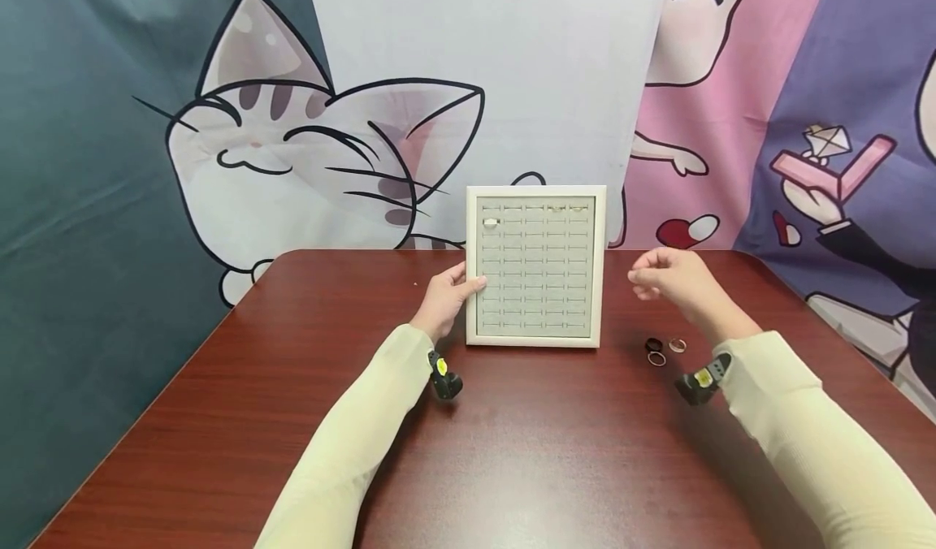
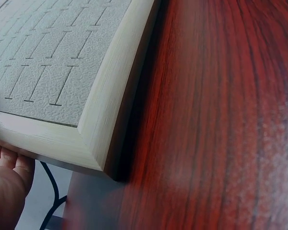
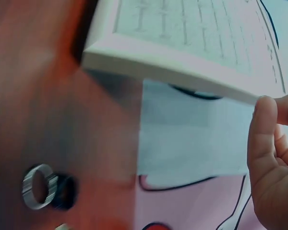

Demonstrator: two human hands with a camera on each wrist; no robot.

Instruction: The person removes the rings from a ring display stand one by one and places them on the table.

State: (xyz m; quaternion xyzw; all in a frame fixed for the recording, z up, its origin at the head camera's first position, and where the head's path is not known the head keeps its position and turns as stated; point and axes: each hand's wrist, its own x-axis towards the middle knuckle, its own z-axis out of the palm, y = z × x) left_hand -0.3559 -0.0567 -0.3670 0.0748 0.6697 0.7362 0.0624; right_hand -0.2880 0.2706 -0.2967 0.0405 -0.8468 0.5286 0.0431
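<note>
Hanging behind everything, a printed cloth backdrop [image 1: 556,70] is seen, w/ a cartoon cat [image 1: 292,151] drawn at L. Below, a red-brown wood-grain counter [image 1: 556,443] is spread across. Over it two pale sleeves are stretched, L sleeve [image 1: 344,451] & R sleeve [image 1: 804,435]. Approx. mid-view, a white-framed slotted board [image 1: 533,341] is stood up on the counter, nr its far side. Its L edge is pinched by the L hand [image 1: 446,296], thumb on front, fingers behind. Beyond its R edge, the R hand [image 1: 676,283] is held raised, fingers bent, thumb & index tips brought tog.; whether anything is caught in that grip can't be told. Black wrist cams [image 1: 444,376] are worn on both wrists. Smallest: a dark ring [image 1: 654,344], a thin ring [image 1: 656,365] & a silvery ring [image 1: 678,350] are grouped on the counter below the R hand; in the board's slots, a white ring [image 1: 491,223] is seated upper L, two gold-toned rings [image 1: 558,209] upper R.
</note>
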